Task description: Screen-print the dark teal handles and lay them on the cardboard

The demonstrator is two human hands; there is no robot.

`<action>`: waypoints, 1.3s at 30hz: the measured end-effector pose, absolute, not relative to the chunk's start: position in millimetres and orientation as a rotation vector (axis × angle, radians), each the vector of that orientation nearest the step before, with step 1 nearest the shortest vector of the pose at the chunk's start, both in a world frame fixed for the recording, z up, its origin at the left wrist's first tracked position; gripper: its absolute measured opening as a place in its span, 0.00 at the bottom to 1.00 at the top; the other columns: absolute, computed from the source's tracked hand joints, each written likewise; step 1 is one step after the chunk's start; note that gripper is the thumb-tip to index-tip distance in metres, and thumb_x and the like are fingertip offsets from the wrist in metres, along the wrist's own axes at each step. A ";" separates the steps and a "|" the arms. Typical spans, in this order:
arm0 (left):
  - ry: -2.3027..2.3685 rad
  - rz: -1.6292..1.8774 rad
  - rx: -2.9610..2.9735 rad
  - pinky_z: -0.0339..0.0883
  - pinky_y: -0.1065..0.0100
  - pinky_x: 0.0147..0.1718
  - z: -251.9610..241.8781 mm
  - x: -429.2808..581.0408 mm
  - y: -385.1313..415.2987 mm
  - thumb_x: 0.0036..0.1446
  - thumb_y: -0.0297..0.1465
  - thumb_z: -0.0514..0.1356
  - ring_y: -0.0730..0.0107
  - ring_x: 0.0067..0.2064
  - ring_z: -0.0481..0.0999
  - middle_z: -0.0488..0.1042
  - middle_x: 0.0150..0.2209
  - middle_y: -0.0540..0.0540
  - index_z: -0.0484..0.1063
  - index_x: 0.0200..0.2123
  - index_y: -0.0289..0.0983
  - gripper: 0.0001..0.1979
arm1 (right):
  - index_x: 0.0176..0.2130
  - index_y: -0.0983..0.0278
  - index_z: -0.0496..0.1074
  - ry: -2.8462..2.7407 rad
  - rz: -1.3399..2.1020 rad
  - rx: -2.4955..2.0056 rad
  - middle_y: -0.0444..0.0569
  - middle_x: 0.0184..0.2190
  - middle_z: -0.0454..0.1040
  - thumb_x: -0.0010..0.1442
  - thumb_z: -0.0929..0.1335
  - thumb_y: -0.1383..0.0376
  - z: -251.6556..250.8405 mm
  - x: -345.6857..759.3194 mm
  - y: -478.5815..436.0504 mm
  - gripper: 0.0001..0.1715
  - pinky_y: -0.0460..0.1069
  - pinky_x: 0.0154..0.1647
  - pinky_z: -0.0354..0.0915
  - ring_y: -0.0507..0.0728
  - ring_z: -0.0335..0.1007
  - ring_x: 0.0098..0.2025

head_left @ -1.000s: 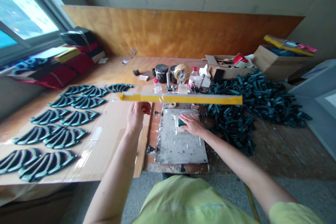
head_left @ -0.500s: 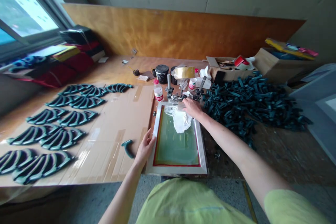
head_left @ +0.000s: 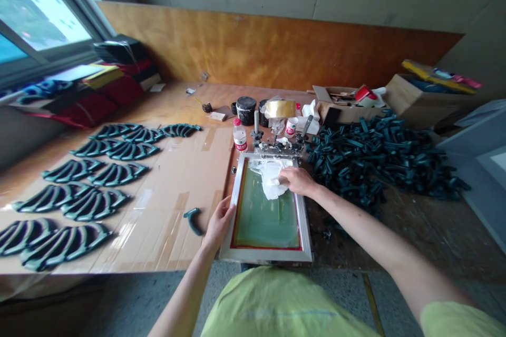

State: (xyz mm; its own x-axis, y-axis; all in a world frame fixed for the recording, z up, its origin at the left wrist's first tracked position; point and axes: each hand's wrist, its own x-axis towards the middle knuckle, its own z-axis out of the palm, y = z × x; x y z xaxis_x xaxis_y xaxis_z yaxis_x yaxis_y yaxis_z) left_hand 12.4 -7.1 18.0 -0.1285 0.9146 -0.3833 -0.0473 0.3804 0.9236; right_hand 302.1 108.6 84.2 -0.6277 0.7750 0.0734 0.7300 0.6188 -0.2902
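Observation:
A silk-screen frame (head_left: pixel 307 231) with a green mesh (head_left: pixel 264 221) lies in front of me, its far end by a metal hinge clamp (head_left: pixel 272 150). My left hand (head_left: pixel 219 221) grips the frame's left rail, thumb along the top. Over the upper part of the mesh, my right hand (head_left: pixel 298 180) is closed on a small pale scraper (head_left: pixel 275 181), mostly hidden by fingers and ink. White ink (head_left: pixel 271 189) is spread under and around it. A single dark green curved handle (head_left: pixel 193 221) lies on the cardboard left of my left hand.
Rows of dark green curved handles (head_left: pixel 95 195) lie on the cardboard (head_left: pixel 177 168) at left. A big heap of similar parts (head_left: pixel 379 152) is at right. Behind the frame stand a red-capped bottle (head_left: pixel 239 137), black tubs (head_left: pixel 245 110), tape (head_left: pixel 280 109) and an open carton (head_left: pixel 343 113).
My right hand has drawn the scraper from the frame's far end a little toward me, over the white ink. My left hand stays on the left rail.

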 end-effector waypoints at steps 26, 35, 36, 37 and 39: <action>1.141 1.475 0.904 0.68 0.72 0.28 180.6 29.1 94.9 0.54 0.53 0.56 0.69 0.33 0.76 0.76 0.30 0.47 0.71 0.37 0.37 0.24 | 0.43 0.62 0.74 -2.111 0.413 -1.830 0.49 0.36 0.77 0.63 0.65 0.57 62.1 355.6 121.1 0.14 0.49 0.40 0.64 0.57 0.72 0.39; 1.213 0.873 0.650 0.70 0.66 0.29 86.6 78.2 13.9 0.51 0.55 0.60 0.59 0.38 0.80 0.80 0.42 0.36 0.71 0.49 0.35 0.32 | 0.41 0.60 0.74 -2.329 0.218 -1.555 0.49 0.38 0.70 0.63 0.67 0.62 45.6 283.1 49.4 0.08 0.50 0.46 0.61 0.57 0.65 0.44; 1.186 0.806 0.588 0.72 0.64 0.30 72.9 84.8 0.0 0.51 0.55 0.59 0.56 0.41 0.80 0.79 0.43 0.36 0.72 0.48 0.36 0.32 | 0.41 0.60 0.74 -2.358 0.199 -1.460 0.49 0.36 0.70 0.64 0.66 0.62 48.5 273.1 37.8 0.08 0.50 0.45 0.61 0.57 0.64 0.43; 1.174 0.775 0.526 0.72 0.63 0.31 61.6 88.2 -11.5 0.51 0.56 0.59 0.55 0.43 0.80 0.80 0.42 0.36 0.73 0.46 0.36 0.31 | 0.41 0.60 0.74 -2.417 0.200 -1.336 0.49 0.35 0.70 0.65 0.65 0.62 50.5 264.8 26.6 0.08 0.51 0.45 0.60 0.57 0.64 0.42; 1.217 0.813 0.439 0.71 0.66 0.29 44.3 81.1 -26.1 0.52 0.55 0.58 0.57 0.39 0.80 0.80 0.35 0.38 0.74 0.38 0.35 0.27 | 0.44 0.58 0.74 -2.532 0.244 -1.109 0.48 0.35 0.71 0.66 0.64 0.62 51.2 260.3 9.7 0.10 0.51 0.45 0.60 0.57 0.64 0.41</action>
